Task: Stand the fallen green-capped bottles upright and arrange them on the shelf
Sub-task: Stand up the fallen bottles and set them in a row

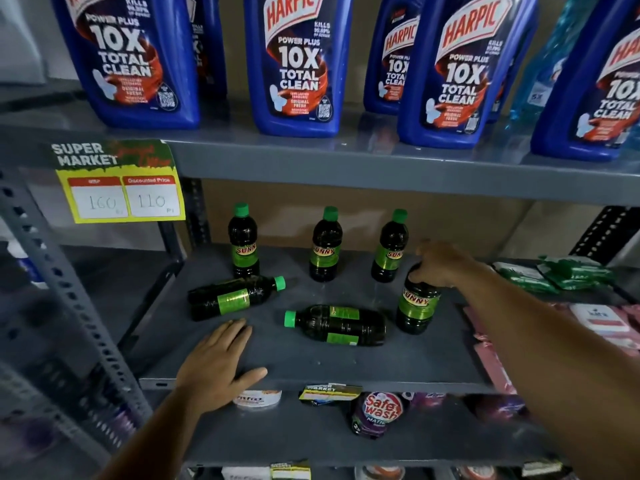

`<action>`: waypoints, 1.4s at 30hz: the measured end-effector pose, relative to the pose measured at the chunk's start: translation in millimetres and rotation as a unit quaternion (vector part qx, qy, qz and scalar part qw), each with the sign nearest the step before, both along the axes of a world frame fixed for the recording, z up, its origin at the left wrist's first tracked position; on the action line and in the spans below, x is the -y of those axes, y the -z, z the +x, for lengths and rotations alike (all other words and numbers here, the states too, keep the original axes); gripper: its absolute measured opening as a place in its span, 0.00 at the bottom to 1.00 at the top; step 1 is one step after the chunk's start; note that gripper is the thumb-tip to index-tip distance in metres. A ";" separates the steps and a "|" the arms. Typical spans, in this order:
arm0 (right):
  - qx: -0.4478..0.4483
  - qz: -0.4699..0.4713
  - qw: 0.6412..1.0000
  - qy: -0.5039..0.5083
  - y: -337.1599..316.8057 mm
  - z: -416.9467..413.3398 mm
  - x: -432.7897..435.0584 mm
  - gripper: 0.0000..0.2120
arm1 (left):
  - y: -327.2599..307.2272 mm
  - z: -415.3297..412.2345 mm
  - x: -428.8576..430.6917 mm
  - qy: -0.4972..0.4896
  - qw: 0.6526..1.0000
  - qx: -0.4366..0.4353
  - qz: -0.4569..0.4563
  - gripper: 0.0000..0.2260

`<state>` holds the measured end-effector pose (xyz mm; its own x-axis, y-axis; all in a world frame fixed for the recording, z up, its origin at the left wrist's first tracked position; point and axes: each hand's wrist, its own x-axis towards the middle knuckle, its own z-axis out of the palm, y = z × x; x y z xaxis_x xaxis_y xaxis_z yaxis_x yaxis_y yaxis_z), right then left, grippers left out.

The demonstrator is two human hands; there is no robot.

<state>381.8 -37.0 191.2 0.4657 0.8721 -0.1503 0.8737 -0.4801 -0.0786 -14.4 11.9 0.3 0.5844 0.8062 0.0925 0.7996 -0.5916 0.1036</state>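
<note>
Currently the right hand point(438, 263) is gripping the top of an upright bottle point(417, 301) on the shelf point(311, 362). The left hand point(216, 363) is lying flat, fingers spread, holding nothing. Two fallen bottles point(235, 297) point(341, 325) are lying between the hands; three standing bottles point(325, 249) are lined up behind.

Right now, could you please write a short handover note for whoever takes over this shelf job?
Left hand: open, flat on the shelf front edge, holding nothing.
Right hand: gripping the top of the upright front-right bottle.
Done: three back-row bottles stand upright.
Left: two bottles lie on their sides, the left one and the middle one; stand both and line them up.
</note>
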 end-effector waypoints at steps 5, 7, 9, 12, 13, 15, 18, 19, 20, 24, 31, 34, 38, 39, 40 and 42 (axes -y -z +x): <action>-0.011 0.006 1.000 0.004 1.7 3.4 -2.5 0.29 | -1.4 1.3 2.5 -0.001 1.000 0.006 0.002 0.46; 0.008 0.016 1.000 0.019 4.5 4.4 1.1 0.33 | -2.0 1.0 1.2 0.002 1.000 0.005 0.006 0.47; 0.046 0.054 0.996 0.059 10.1 1.6 6.7 0.37 | -1.5 1.2 0.7 0.001 1.000 0.003 0.007 0.47; 0.073 0.103 0.989 0.072 21.3 -1.2 11.3 0.39 | 0.2 1.2 0.6 -0.001 1.000 0.006 0.006 0.47; 0.051 0.114 0.989 0.075 23.8 0.4 12.7 0.41 | 0.5 1.0 0.5 -0.001 1.000 0.003 0.005 0.47; -0.017 0.141 0.986 0.091 28.4 4.4 16.9 0.46 | 1.8 0.4 -0.3 -0.003 1.000 0.004 0.004 0.47; -0.085 0.217 0.968 0.096 44.6 6.8 24.3 0.48 | 4.1 -0.5 -2.3 -0.005 1.000 0.007 0.000 0.46; -0.095 0.243 0.961 0.087 51.5 6.8 26.3 0.46 | 4.3 -0.7 -2.9 -0.004 1.000 0.006 -0.003 0.46; -0.111 0.264 0.955 0.075 57.9 8.5 27.7 0.43 | 5.0 -1.0 -3.1 -0.003 1.000 0.008 -0.006 0.45; -0.268 0.304 0.913 0.039 75.1 18.8 30.5 0.40 | 6.1 -2.0 -3.6 0.003 1.000 0.015 -0.007 0.45; -0.270 0.337 0.898 0.087 99.5 27.0 26.9 0.26 | 5.0 -1.3 -4.0 0.000 1.000 0.017 -0.008 0.45; -0.276 0.328 0.901 0.070 101.1 30.7 27.2 0.24 | 4.1 -1.1 -2.8 -0.001 1.000 0.022 -0.007 0.46; -0.150 0.369 0.917 0.022 106.6 18.6 43.5 0.40 | 3.7 -0.3 -1.2 0.000 1.000 0.022 0.002 0.45; -0.052 0.414 0.909 -0.014 112.5 9.5 49.8 0.41 | 4.0 -0.2 -1.1 -0.001 1.000 0.018 0.003 0.46; 0.031 0.454 0.887 -0.074 117.2 -3.6 55.2 0.39 | 4.2 0.1 -1.7 -0.002 1.000 0.012 0.004 0.46; 0.063 0.434 0.866 -0.241 124.5 -32.7 58.5 0.31 | 4.6 0.8 -2.9 -0.004 1.000 0.004 0.003 0.46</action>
